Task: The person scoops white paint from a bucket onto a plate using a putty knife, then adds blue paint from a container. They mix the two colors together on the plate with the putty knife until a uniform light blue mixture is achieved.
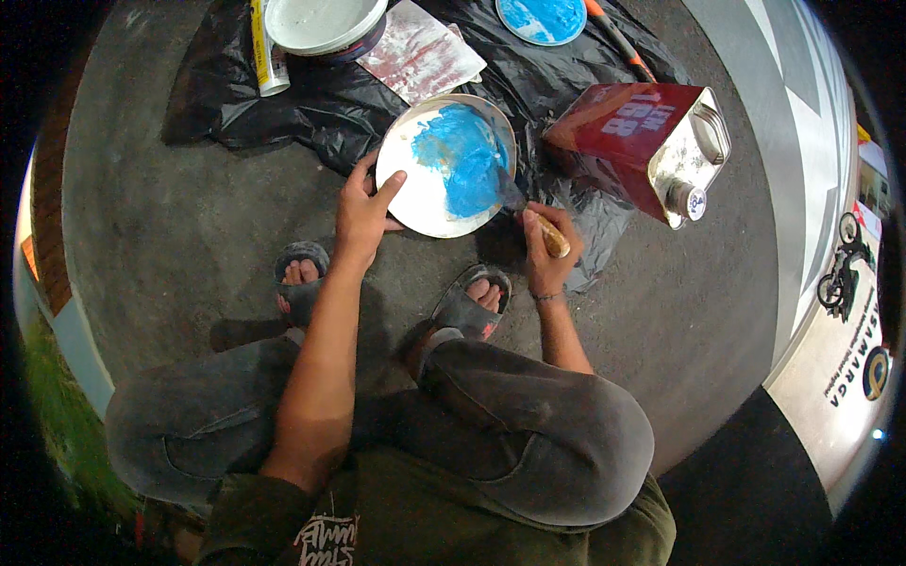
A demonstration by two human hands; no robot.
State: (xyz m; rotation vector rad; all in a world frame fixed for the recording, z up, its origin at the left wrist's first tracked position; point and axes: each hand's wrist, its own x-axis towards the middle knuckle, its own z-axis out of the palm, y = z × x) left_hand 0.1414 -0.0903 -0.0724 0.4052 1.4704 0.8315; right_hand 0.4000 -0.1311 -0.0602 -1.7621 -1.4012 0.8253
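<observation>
My left hand grips the left rim of a round white lid, thumb on top and fingers beneath. Blue paste is smeared over the lid's middle and right side. In my right hand is a putty knife with a wooden handle, the fingers wrapped round it. Its dark blade lies against the blue paste at the lid's right edge. To the right of the lid, a red metal can with a capped spout lies tilted toward me.
Black plastic sheeting covers the ground ahead. On it are a white bucket, a yellow-and-white tube, stained sandpaper-like sheets, a second blue-smeared lid and an orange-handled tool. My sandalled feet are just below the lid.
</observation>
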